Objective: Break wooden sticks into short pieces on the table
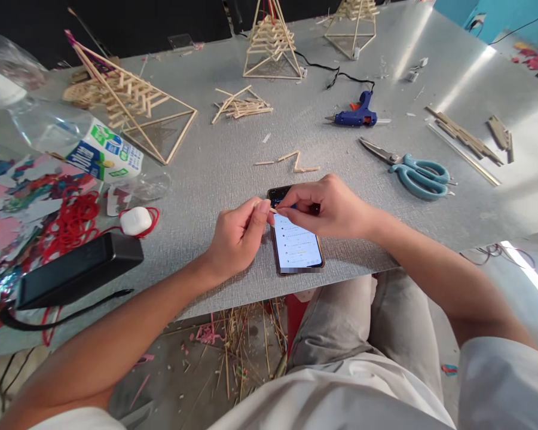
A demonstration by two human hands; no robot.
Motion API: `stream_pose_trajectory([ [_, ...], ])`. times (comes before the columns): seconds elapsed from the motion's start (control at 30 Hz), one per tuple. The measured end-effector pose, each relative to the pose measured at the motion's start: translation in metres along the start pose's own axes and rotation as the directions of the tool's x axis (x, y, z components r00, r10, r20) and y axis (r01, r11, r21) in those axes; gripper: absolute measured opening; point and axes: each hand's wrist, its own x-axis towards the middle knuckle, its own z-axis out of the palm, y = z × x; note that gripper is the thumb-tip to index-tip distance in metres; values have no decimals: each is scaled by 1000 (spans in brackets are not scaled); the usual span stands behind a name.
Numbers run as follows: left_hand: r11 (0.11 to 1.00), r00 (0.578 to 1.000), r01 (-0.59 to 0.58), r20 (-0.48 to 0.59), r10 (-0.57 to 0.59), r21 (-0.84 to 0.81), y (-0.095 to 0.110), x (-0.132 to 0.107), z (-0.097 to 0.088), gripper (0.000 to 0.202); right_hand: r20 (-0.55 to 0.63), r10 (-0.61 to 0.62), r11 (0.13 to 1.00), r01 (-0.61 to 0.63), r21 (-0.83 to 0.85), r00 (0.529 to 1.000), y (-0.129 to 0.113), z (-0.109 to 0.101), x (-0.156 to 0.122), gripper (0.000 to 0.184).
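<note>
Both hands meet over a phone [298, 248] that lies screen-up near the table's [233, 161] near edge. The left hand [237, 239] and the right hand [325, 209] each pinch, between thumb and forefinger, one end of a short thin stick [272, 210], which sits just above the phone's far end; the other fingers of both hands are curled in. Just beyond the hands lie a few loose sticks [291, 161], some joined in a zigzag. Farther off sits a small stick pile [240, 106], and to the far left a stick pyramid [130, 107] lies tipped on its side. Two more upright stick frames stand at the far edge, one [272, 45] in the middle and one [352, 24] to its right. A blue glue gun [357, 116] lies right of the pile, with teal-handled scissors [412, 170] nearer and to the right, and flat wooden strips [466, 140] at the far right. On the left are a plastic bottle [72, 137], red string [74, 221], a white earbud case [135, 220] and a black box [78, 269].
</note>
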Motion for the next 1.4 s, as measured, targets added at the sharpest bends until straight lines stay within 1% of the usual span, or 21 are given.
stream_pose_trajectory([
  [0.13, 1000, 1000, -14, -17, 14, -25, 2, 0, 0, 48, 8, 17, 999, -18, 42, 1000, -1, 0, -1, 19],
  [0.33, 999, 1000, -16, -28, 14, -41, 2, -2, 0, 49, -13, 13, 995, -11, 97, 1000, -2, 0, 0, 18],
  [0.5, 999, 999, -14, -37, 12, -39, 3, -2, -2, 50, 23, 90, 968, -93, 234, 996, -3, -2, 1, 21],
  [0.6, 999, 999, -22, -45, 20, -29, 3, -2, -2, 49, 21, 103, 963, -105, 250, 994, -4, -2, 2, 21],
  [0.73, 996, 996, -78, -51, 80, 32, -1, -1, -2, 47, 2, 88, 978, -87, 189, 996, -3, -3, 2, 20],
  [0.87, 986, 990, -138, -26, 141, 90, -3, 0, -3, 43, 1, 30, 994, -30, 104, 1000, -1, -4, 1, 20],
  [0.93, 984, 987, -161, -14, 163, 79, -2, 0, -4, 40, -3, -6, 997, 6, 79, 1000, -1, -4, 1, 19],
  [1.0, 976, 978, -210, 13, 209, 51, -1, -1, -5, 37, -2, -25, 997, 25, 78, 1000, -1, -3, 1, 19],
  [1.07, 959, 958, -284, 44, 283, 5, -1, -5, -6, 38, 7, -22, 995, 21, 95, 1000, -1, -3, 2, 19],
  [1.13, 951, 950, -304, 59, 307, -54, -1, -10, -6, 39, 25, 4, 992, -7, 129, 1000, -2, -4, 2, 19],
  [1.17, 956, 958, -281, 32, 284, -86, -2, -11, -6, 39, 43, 21, 988, -28, 153, 999, -3, -5, 1, 19],
  [1.2, 960, 968, -250, -43, 247, -127, -3, -11, -5, 38, 71, 38, 983, -50, 179, 997, -6, -6, 1, 19],
  [1.23, 960, 972, -213, -139, 190, -180, -3, -10, -4, 36, 121, 50, 976, -74, 207, 991, -8, -6, 0, 18],
  [1.27, 951, 959, -193, -252, 131, -241, -4, -7, -4, 35, 200, 49, 965, -98, 243, 979, -12, -7, -2, 18],
  [1.3, 926, 921, -213, -380, 84, -312, -4, -3, -4, 34, 310, 28, 950, -122, 288, 950, -16, -6, -3, 19],
  [1.33, 899, 890, -227, -455, 34, -376, -4, 3, -4, 34, 435, -16, 928, -148, 341, 900, -20, -5, -5, 23],
  [1.37, 862, 847, -277, -531, 11, -424, -5, 9, -5, 35, 545, -79, 901, -174, 398, 834, -24, -2, -7, 27],
  [1.4, 835, 827, -296, -562, -19, -464, -6, 15, -6, 34, 616, -143, 874, -193, 446, 775, -27, 0, -9, 25],
])
